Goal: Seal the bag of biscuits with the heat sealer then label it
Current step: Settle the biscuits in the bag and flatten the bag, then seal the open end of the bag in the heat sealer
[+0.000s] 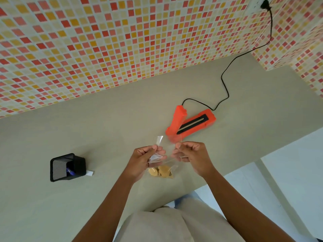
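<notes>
A clear plastic bag of biscuits (161, 170) hangs between my hands above the counter, with round yellow biscuits at its bottom. My left hand (145, 158) pinches the bag's top left edge. My right hand (190, 154) pinches the top right edge. The mouth of the bag stands up between my fingers. Just beyond my hands, the orange heat sealer (189, 124) lies on the counter with its lid raised and the black sealing strip showing. A small white label (90, 173) lies beside the black holder.
A black mesh pen holder (67, 167) with a blue pen stands at the left on the grey counter (113, 119). The sealer's black cord (225, 84) runs to a wall socket (264, 4) at the top right. The counter's edge lies to my right.
</notes>
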The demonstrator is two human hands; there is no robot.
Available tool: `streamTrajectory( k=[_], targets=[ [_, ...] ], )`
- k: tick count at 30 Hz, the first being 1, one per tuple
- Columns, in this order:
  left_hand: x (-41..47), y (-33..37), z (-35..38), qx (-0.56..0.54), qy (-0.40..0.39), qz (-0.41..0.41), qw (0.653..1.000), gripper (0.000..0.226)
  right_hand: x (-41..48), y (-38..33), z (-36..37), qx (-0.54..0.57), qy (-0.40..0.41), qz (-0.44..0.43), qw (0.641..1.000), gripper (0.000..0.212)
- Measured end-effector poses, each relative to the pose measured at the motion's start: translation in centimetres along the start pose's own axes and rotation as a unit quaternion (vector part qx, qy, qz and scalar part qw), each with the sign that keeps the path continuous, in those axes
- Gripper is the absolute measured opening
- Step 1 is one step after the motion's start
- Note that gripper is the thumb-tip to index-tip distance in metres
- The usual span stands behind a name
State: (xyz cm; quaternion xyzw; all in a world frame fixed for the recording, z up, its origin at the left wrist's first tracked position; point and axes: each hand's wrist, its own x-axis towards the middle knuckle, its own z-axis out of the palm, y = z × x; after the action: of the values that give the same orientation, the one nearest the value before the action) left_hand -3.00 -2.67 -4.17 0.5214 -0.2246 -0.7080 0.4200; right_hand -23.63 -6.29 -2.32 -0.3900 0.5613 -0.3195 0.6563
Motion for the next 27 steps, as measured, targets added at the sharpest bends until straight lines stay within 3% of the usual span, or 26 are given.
streamTrajectory(
  k=[11,19,27],
  targets=[
    [1.5,-3.2,9.7,0.009,0.025,-0.011,1.0,0.031,0.3,-1.4,-10.1,-0.057,-0.02,-0.007,0.998,0.018],
    [6.1,-3.5,14.6,-0.031,0.136,-0.025,0.99,0.028,5.7,-3.0,-13.7,-0.089,-0.005,0.019,0.996,0.016],
    [8.9,-4.6,15.8,-0.071,0.199,-0.026,0.977,0.024,10.8,-3.2,-14.0,-0.135,-0.029,0.033,0.99,0.018]
  ],
)
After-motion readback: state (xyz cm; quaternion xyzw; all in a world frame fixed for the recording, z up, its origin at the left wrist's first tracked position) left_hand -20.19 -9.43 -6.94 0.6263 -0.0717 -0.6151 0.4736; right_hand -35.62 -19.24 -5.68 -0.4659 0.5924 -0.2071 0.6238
